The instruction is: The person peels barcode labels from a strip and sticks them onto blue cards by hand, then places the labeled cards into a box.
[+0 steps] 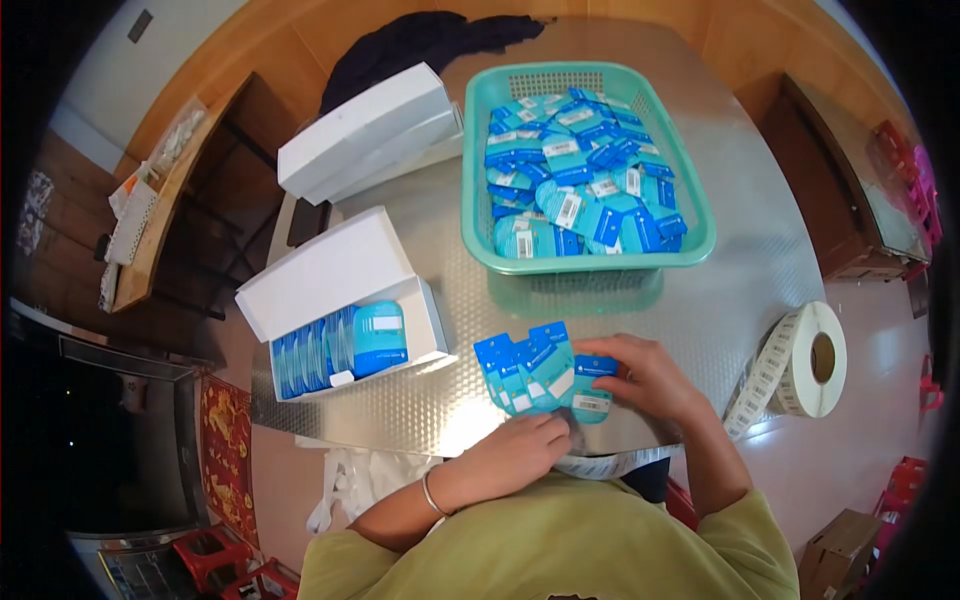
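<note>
My right hand (648, 378) grips a small blue-and-teal packet (593, 402) by its edge, between thumb and fingers. A white barcode label shows on its lower part. My left hand (515, 455) lies just below and to the left, fingers curled in, and what they hold, if anything, is hidden. Between the hands and the basket, several similar packets (520, 365) lie fanned out and overlapping on the metal table, the rightmost touching or close to the held one. A strip of barcode labels (620, 463) runs along the table's near edge, below both hands.
A green basket (590, 263) full of labelled packets stands at the back. On the left, an open white box (325, 272) holds a row of packets, with closed white boxes (365, 135) behind it. A label roll (822, 358) stands at the right edge. Dark cloth (410, 50) lies far back.
</note>
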`<action>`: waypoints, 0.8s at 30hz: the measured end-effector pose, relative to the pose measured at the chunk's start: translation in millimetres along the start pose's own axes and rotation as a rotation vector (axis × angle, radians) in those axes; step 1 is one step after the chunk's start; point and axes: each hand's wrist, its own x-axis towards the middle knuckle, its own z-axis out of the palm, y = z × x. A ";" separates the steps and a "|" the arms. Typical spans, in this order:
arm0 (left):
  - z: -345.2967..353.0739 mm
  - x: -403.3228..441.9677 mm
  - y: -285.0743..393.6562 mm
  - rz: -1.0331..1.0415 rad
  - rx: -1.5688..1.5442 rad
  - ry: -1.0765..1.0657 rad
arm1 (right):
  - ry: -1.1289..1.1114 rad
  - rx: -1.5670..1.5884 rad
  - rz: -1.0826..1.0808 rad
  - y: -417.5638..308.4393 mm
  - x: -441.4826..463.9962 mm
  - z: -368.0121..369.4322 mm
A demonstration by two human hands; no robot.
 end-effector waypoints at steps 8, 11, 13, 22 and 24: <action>5.7 -5.6 -1.9 -0.037 -0.030 -0.079 | 0.495 0.332 0.043 3.3 15.4 -51.1; 5.4 -8.1 -0.6 -0.065 -0.047 -0.066 | 0.749 0.309 -0.028 -3.4 26.8 -57.9; 5.5 -9.6 -1.0 -0.072 -0.110 -0.059 | 0.756 0.208 0.004 1.7 23.6 -51.4; 13.6 -7.2 -9.7 -0.127 -0.454 -0.099 | 0.132 -0.130 -0.167 -12.5 10.8 1.7; 7.5 -7.1 -11.0 -0.138 -0.440 -0.128 | -0.017 -0.263 -0.228 -12.6 11.5 16.9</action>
